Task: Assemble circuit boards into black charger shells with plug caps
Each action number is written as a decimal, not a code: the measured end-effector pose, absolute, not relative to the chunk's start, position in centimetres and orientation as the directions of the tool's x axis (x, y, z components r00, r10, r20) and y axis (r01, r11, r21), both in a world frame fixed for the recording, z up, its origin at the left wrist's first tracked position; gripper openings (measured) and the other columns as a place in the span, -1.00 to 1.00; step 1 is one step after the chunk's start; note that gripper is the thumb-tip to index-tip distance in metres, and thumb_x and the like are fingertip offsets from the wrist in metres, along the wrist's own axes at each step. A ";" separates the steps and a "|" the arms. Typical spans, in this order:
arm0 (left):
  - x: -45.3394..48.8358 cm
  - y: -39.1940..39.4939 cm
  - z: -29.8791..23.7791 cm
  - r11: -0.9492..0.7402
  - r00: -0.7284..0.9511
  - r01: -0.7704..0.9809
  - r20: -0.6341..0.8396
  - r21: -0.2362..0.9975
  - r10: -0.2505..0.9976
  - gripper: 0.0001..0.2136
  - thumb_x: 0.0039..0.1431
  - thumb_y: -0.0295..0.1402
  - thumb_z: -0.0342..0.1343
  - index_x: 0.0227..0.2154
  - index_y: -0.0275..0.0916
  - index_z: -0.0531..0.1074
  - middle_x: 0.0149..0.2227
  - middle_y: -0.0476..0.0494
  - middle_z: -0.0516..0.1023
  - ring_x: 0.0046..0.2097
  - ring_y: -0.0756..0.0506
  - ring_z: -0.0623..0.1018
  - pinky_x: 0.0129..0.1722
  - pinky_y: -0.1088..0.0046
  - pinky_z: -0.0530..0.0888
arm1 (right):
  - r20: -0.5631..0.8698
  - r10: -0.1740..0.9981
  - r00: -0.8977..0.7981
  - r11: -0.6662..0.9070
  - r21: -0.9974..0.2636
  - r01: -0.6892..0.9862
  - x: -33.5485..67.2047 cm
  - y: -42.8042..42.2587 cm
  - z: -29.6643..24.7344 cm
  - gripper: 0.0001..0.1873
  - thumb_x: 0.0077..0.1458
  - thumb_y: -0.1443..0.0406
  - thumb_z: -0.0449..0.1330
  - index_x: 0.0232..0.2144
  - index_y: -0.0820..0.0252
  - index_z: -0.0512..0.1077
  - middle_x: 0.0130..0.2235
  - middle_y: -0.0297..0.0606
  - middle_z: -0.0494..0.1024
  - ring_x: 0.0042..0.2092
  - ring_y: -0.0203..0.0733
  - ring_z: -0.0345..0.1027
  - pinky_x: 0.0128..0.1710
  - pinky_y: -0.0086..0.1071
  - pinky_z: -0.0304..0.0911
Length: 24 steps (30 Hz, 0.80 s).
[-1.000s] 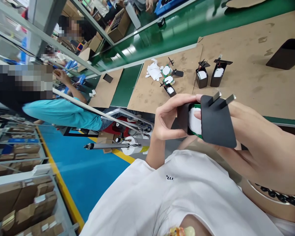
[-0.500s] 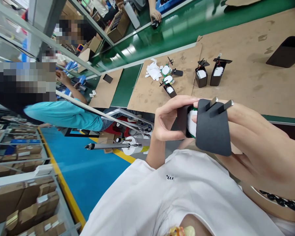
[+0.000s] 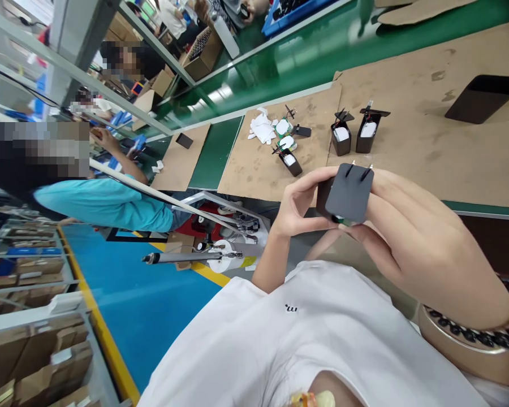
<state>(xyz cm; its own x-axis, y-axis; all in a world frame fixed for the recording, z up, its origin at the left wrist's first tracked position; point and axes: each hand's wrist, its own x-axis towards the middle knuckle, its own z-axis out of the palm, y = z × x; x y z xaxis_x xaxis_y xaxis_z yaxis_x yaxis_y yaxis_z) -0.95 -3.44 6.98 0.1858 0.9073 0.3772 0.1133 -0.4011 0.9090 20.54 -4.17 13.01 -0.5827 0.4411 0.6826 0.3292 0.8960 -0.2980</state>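
Note:
In front of my white shirt, my left hand (image 3: 294,204) has its thumb and fingers closed around a black power adapter housing (image 3: 323,198). From the other side, my right hand (image 3: 419,243) grips the dark plug cover (image 3: 351,192) with two metal prongs. The cover lies over the housing's open end, somewhat tilted. A bit of green circuit board (image 3: 340,220) shows at its lower edge; the rest of the inside is hidden. My right fingertips are partly behind the cover.
On the cardboard-covered bench stand two open adapters (image 3: 341,138) with covers dangling. Left of them are another open adapter (image 3: 290,163), circuit boards (image 3: 284,128) and white gloves (image 3: 262,127). A black case (image 3: 486,99) lies at right. A co-worker in a blue shirt (image 3: 97,200) sits at left.
My right hand has brought the plug cover left and turned it over the housing's opening. The white part inside, visible before, is now covered.

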 end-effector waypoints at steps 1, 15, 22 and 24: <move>-0.6 -3.0 6.5 -0.423 0.206 0.064 0.403 0.904 0.892 -0.28 -0.08 0.06 0.44 0.09 -0.23 0.45 0.17 -0.23 0.54 0.29 -0.35 0.47 0.35 0.10 0.38 | 0.646 0.476 -0.597 0.878 -0.314 0.361 20.7 -3.8 12.5 -0.65 0.29 0.45 0.07 0.10 0.44 0.39 0.13 0.22 0.51 0.20 0.26 0.41 0.17 0.10 0.41; 8.0 1.7 0.4 -0.205 0.046 -0.127 0.212 0.970 0.976 -0.22 -0.04 0.01 0.43 0.15 -0.23 0.26 0.22 -0.39 0.46 0.28 -0.30 0.48 0.30 0.11 0.42 | 0.479 0.863 -0.159 0.501 -0.775 0.385 23.8 -1.3 5.6 -0.50 0.21 0.22 0.32 0.19 0.03 0.45 0.29 -0.13 0.44 0.37 0.04 0.24 0.34 -0.07 0.28; 8.5 2.1 0.4 -0.152 0.052 0.134 0.147 0.979 0.988 -0.44 0.11 -0.37 0.25 0.18 -0.23 0.27 0.13 -0.32 0.54 0.12 -0.23 0.59 0.09 0.19 0.60 | 0.683 0.730 -0.004 0.524 -0.556 0.646 20.6 0.4 1.2 -0.73 0.27 0.31 0.23 0.01 0.11 0.54 0.17 -0.03 0.55 0.13 -0.01 0.54 0.06 -0.26 0.53; 8.3 2.1 0.6 -0.160 0.086 0.166 0.148 0.973 0.985 -0.44 0.11 -0.45 0.20 0.20 -0.23 0.27 0.11 -0.29 0.56 0.09 -0.21 0.61 0.04 0.23 0.63 | 0.699 0.714 0.024 0.529 -0.562 0.636 20.4 1.0 0.4 -0.69 0.27 0.34 0.21 0.05 0.11 0.50 0.14 -0.04 0.58 0.14 -0.03 0.53 0.03 -0.26 0.54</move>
